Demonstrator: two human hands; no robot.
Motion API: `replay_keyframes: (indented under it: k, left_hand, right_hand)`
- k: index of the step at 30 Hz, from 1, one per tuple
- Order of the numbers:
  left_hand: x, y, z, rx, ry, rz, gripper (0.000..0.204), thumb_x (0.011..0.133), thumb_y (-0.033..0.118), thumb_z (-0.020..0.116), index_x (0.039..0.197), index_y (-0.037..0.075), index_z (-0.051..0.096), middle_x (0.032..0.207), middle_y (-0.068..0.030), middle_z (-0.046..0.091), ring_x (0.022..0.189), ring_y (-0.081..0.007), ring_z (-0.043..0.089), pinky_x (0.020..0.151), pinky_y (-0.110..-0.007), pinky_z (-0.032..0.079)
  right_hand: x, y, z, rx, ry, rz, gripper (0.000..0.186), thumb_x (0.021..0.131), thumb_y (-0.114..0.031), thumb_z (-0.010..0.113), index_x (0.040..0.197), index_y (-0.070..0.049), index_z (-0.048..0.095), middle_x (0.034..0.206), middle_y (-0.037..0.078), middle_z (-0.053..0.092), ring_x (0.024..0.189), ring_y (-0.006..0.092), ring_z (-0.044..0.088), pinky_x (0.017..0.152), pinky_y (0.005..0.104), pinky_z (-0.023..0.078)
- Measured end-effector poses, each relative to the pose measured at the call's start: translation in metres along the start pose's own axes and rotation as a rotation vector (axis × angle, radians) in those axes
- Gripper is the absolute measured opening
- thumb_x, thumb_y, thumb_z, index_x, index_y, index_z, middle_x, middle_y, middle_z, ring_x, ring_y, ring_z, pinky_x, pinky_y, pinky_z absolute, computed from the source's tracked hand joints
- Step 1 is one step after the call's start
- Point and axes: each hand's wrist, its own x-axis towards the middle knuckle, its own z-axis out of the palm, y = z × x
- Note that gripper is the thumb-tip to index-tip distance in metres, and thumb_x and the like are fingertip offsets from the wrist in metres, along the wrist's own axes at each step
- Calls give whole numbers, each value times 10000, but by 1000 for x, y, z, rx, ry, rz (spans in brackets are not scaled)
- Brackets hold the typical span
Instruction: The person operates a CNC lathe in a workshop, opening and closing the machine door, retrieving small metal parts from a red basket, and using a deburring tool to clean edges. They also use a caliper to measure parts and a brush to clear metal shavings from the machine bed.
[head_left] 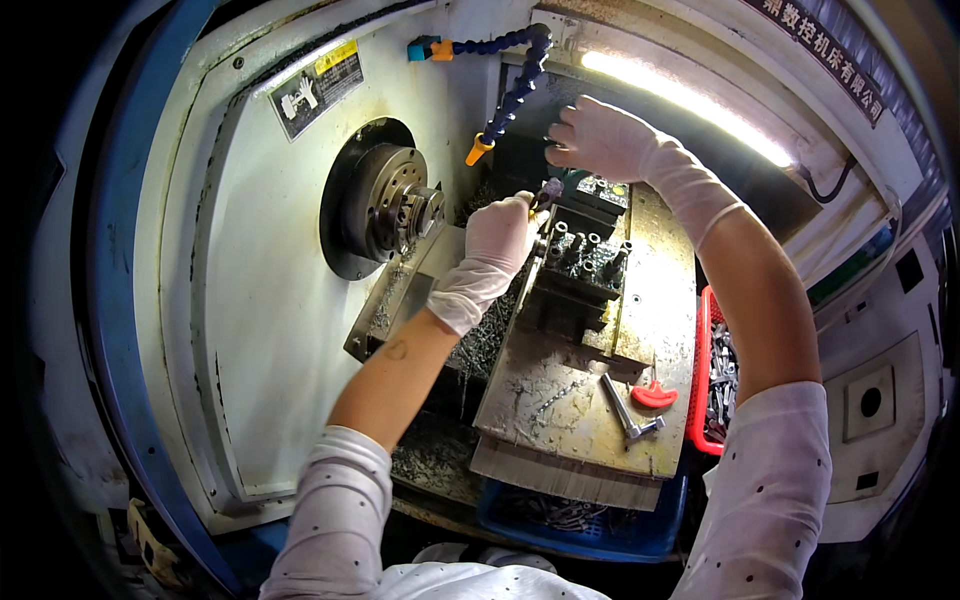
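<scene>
My left hand (pixel 500 237), in a white glove, is closed beside the front tool holder block (pixel 578 285). A small greyish piece (pixel 551 188) shows at its fingertips; its kind is unclear. Farther back, my gloved right hand (pixel 608 142) hangs above the rear tool block (pixel 600 192) with its fingers curled. Whatever lies inside those fingers, if anything, is hidden. An orange-tipped coolant nozzle (pixel 480 150) on a blue jointed hose (pixel 520 85) hangs to the left of my right hand. Several bolts (pixel 590 250) stand up from the front block. The lathe chuck (pixel 400 205) faces it from the left.
A T-handled wrench (pixel 630 410) and a red-handled tool (pixel 655 395) lie on the metal slide plate (pixel 540 400). Metal shavings (pixel 485 335) gather below the chuck. A red basket (pixel 693 400) of metal parts stands right, a blue crate (pixel 610 545) below. A lamp (pixel 690 105) glows behind.
</scene>
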Motion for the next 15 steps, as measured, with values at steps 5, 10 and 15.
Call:
replay_keyframes:
  k: [5,10,15]
  left_hand:
    - [4,-30,7,-373,-90,110,314,691,154,573,962,43,459,816,-86,561,719,-174,552,642,-245,432]
    - [12,-56,-1,-1118,-504,43,388,699,0,534,1062,-22,401,919,-85,525,756,-113,518,703,-217,428]
    - [8,-50,1,-1070,-383,47,349,683,-5,550,1018,-14,453,826,-74,554,689,-100,527,675,-205,434]
  right_hand:
    - [8,5,-5,-119,43,-68,238,667,-159,498,898,-185,447,808,-23,438,808,131,439,709,254,330]
    - [6,1,2,-68,134,-4,242,674,-157,495,910,-167,442,790,-27,438,805,121,448,698,241,339]
    - [-15,6,-9,92,66,171,308,654,-118,521,953,-123,447,863,11,468,863,148,449,760,253,341]
